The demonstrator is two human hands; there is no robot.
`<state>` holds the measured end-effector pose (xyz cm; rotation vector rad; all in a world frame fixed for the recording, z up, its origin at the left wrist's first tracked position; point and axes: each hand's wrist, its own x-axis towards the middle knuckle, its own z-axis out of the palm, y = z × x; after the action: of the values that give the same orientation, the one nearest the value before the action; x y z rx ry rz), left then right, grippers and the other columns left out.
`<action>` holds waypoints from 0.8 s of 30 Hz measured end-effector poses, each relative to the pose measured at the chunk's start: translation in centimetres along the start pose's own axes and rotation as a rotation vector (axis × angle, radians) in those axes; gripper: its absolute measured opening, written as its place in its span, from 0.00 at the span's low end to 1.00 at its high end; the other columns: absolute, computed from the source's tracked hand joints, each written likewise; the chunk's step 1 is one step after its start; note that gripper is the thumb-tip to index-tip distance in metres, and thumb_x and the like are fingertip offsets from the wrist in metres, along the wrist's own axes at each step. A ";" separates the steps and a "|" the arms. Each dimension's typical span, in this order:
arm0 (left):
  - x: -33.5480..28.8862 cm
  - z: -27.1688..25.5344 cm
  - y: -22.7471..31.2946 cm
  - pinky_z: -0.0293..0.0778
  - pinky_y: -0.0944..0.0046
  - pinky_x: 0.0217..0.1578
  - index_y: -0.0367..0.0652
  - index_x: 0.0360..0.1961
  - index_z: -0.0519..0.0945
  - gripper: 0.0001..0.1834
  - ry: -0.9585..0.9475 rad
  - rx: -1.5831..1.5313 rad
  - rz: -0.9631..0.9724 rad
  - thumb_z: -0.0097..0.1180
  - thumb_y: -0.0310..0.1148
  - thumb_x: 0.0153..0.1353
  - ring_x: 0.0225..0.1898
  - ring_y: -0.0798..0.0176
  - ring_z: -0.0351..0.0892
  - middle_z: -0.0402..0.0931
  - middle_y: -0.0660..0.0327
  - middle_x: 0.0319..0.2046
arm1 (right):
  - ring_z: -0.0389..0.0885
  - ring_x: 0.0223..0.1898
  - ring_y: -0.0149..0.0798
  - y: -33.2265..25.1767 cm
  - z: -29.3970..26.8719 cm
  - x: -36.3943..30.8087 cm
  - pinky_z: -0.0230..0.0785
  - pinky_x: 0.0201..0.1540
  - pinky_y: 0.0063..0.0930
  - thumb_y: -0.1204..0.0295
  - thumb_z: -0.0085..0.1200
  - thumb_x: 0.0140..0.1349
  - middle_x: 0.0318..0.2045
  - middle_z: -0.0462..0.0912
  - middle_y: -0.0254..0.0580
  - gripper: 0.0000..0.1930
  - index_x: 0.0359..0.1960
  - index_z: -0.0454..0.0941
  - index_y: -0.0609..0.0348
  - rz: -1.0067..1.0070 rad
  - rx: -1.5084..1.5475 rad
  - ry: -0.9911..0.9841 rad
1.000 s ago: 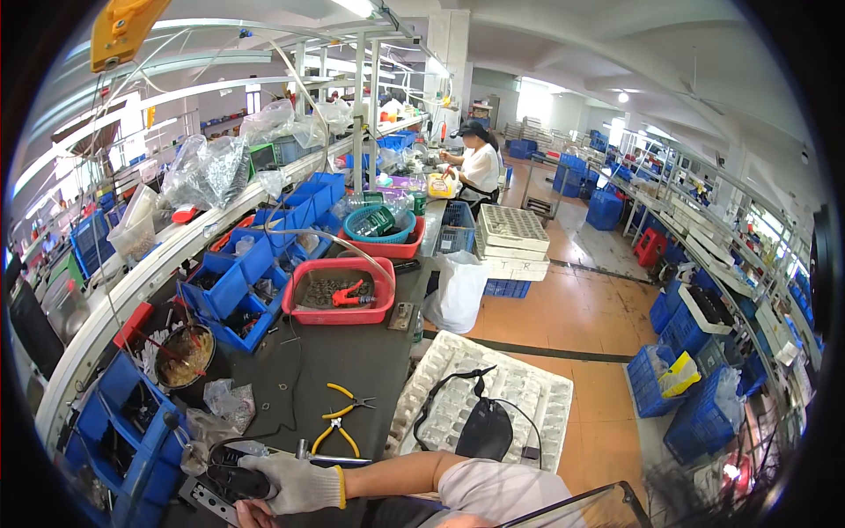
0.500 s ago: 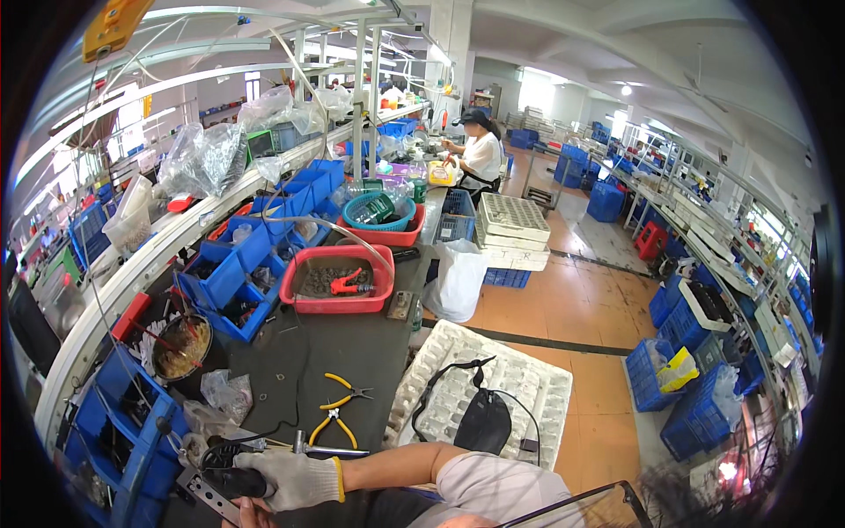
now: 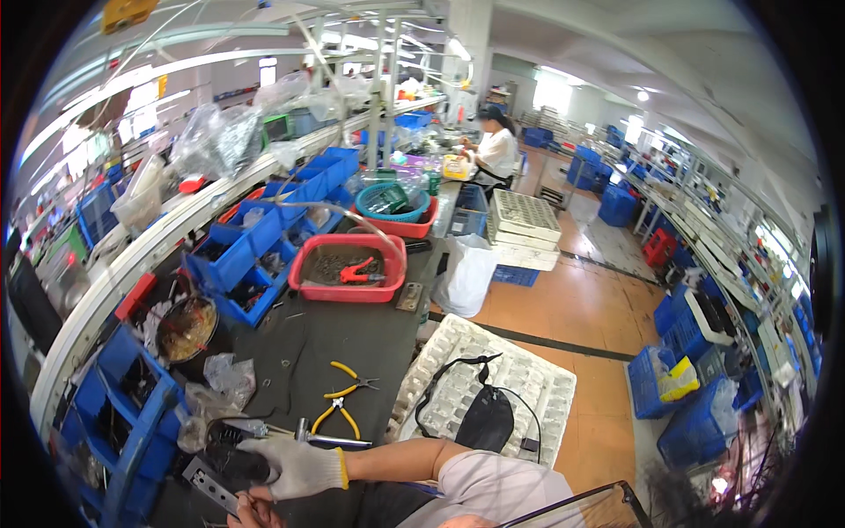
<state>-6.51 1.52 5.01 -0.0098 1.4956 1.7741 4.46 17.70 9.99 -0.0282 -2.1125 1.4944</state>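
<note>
My right hand [image 3: 299, 466], in a whitish knitted glove with a yellow cuff, is closed round a dark rounded object [image 3: 234, 464] at the lower left; its exact kind is hard to make out. Just below, my bare left hand [image 3: 255, 510] pinches the lower end of a flat metal plate with holes [image 3: 208, 484]. The plate lies slantwise against the dark object. Beyond the glove, a metal bar tool [image 3: 330, 439] rests on the dark bench, close to two yellow-handled pliers [image 3: 350, 387]. Part of my left hand is cut off by the lower edge.
Blue parts bins [image 3: 132, 400] flank the hands on the left, near clear plastic bags [image 3: 231, 378] and a round bowl [image 3: 187, 328]. Farther up stands a red basin [image 3: 348, 297] of small parts. A whitish moulded tray [image 3: 537, 387] bears a black pouch. A co-worker [image 3: 497, 150] sits far off.
The view has shifted slightly. My hands and the plate have moved a little to the right in the picture, and more of the plate's holed face shows. Both hands keep their hold.
</note>
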 end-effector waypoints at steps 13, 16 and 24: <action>-1.8 1.2 -2.6 0.62 0.69 0.14 0.43 0.32 0.71 0.12 -0.153 -0.354 0.102 0.53 0.38 0.70 0.14 0.72 0.64 0.64 0.67 0.17 | 0.78 0.31 0.37 -2.6 0.3 0.4 0.74 0.35 0.33 0.67 0.58 0.60 0.31 0.78 0.47 0.16 0.44 0.65 0.55 -0.197 0.709 0.057; -2.1 0.8 -2.6 0.61 0.70 0.14 0.44 0.31 0.71 0.11 -0.111 -0.391 0.055 0.52 0.38 0.69 0.13 0.73 0.63 0.63 0.68 0.16 | 0.79 0.33 0.37 -2.8 0.8 0.0 0.74 0.37 0.32 0.66 0.59 0.60 0.32 0.79 0.47 0.17 0.43 0.64 0.54 -0.115 0.655 0.051; -2.1 0.3 -3.0 0.60 0.70 0.13 0.44 0.32 0.72 0.11 -0.136 -0.412 0.046 0.52 0.38 0.70 0.13 0.72 0.63 0.64 0.68 0.16 | 0.79 0.34 0.37 -2.1 1.4 0.4 0.73 0.39 0.31 0.67 0.59 0.59 0.33 0.79 0.47 0.17 0.43 0.64 0.54 -0.102 0.618 0.021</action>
<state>-3.26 0.51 3.62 -0.0617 1.0239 2.0485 4.14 15.81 11.63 0.2837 -1.5288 2.0008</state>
